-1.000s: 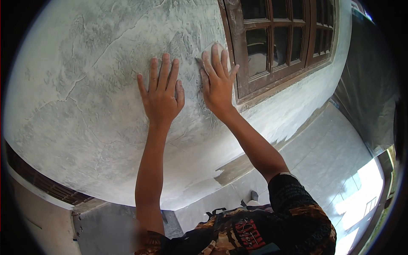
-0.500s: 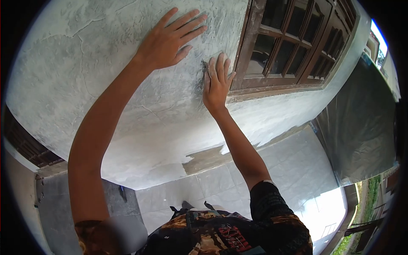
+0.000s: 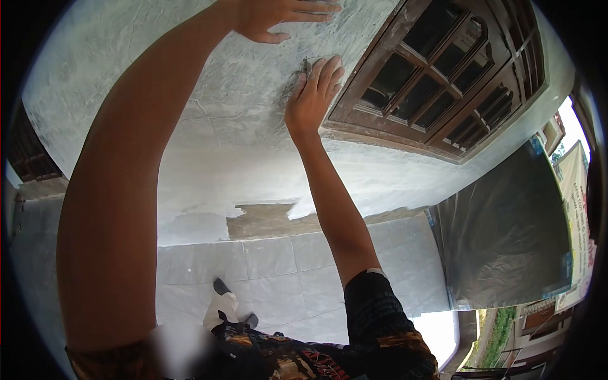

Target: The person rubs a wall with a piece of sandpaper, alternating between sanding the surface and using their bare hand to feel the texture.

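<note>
My left hand (image 3: pixel 282 18) lies against the grey plastered wall (image 3: pixel 228 120) at the top of the view, its fingers apart and pointing right. My right hand (image 3: pixel 313 95) rests on the same wall, lower and further right, beside the brown wooden window frame (image 3: pixel 392 142). Its fingers are stretched out, with dusty tips, and nothing shows in either hand. Around my right hand the plaster has dark, rough patches. Fine cracks run through the plaster below my left hand.
Grey floor tiles (image 3: pixel 272 272) run along the foot of the wall, where a bare brown patch (image 3: pixel 269 221) shows. A dark plastic sheet (image 3: pixel 513 221) hangs at the right, with a banner (image 3: pixel 576 215) behind it. A dark shoe (image 3: pixel 220 286) stands on the floor.
The view has tilted and shifted. My left hand now sits higher and further right in the picture, and my right hand slightly higher and left, both still at the wall. More of my feet shows.
</note>
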`<state>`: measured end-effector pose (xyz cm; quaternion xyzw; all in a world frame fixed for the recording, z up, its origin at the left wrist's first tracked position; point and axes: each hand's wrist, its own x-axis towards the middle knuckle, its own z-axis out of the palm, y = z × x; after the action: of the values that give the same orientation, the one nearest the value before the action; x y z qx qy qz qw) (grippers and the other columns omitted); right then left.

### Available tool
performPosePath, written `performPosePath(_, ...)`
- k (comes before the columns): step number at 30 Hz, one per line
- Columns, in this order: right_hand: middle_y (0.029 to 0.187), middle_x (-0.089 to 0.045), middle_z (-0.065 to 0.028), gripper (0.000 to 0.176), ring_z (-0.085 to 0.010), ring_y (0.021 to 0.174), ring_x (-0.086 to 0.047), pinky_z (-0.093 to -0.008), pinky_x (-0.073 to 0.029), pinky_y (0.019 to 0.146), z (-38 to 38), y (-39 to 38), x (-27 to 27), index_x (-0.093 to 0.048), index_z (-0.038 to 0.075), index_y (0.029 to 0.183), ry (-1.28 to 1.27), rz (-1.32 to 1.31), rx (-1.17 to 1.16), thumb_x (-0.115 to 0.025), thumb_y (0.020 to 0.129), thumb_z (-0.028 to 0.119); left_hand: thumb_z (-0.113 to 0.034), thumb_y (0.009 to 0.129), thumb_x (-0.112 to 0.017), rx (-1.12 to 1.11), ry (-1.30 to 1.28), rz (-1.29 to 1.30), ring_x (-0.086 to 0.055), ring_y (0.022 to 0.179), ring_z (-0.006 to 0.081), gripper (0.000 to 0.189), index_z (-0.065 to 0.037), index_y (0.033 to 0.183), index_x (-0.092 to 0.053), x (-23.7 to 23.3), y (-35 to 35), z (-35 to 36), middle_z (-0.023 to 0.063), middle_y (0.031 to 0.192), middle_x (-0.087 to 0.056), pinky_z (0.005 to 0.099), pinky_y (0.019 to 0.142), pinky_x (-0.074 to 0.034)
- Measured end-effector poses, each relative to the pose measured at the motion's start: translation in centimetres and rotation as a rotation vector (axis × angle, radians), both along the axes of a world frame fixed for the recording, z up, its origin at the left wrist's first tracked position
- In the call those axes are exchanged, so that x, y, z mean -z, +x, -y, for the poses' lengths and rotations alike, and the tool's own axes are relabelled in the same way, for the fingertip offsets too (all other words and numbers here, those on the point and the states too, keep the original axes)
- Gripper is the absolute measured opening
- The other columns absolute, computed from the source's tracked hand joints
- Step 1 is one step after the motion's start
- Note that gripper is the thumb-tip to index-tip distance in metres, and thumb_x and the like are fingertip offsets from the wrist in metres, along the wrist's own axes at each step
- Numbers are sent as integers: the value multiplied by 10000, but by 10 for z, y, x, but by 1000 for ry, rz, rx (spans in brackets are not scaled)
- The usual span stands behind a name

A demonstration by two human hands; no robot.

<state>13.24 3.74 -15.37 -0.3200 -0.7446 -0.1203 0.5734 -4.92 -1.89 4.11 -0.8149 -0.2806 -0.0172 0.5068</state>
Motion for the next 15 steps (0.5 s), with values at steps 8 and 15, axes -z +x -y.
performPosePath(8,1631,-228,-211,463,-484,1498,-149,-689,-139,1146,-35,17,-55,-418,-20,1463,189,-51,31,-455,1043,171,-459,832,-678,-92,-87,-49,-177,1534,191,889,-90,1553,-311,13,9,-1,48,1646,-256,526,1266,-32)
performPosePath(15,1638,-245,-174,461,-463,1508,-147,-732,-128,1121,-30,24,-30,-418,23,1482,61,19,28,-448,1050,181,-461,833,-679,-22,-117,-8,-191,1530,193,896,-76,1551,-308,14,5,-6,60,1650,-243,517,1265,-54)
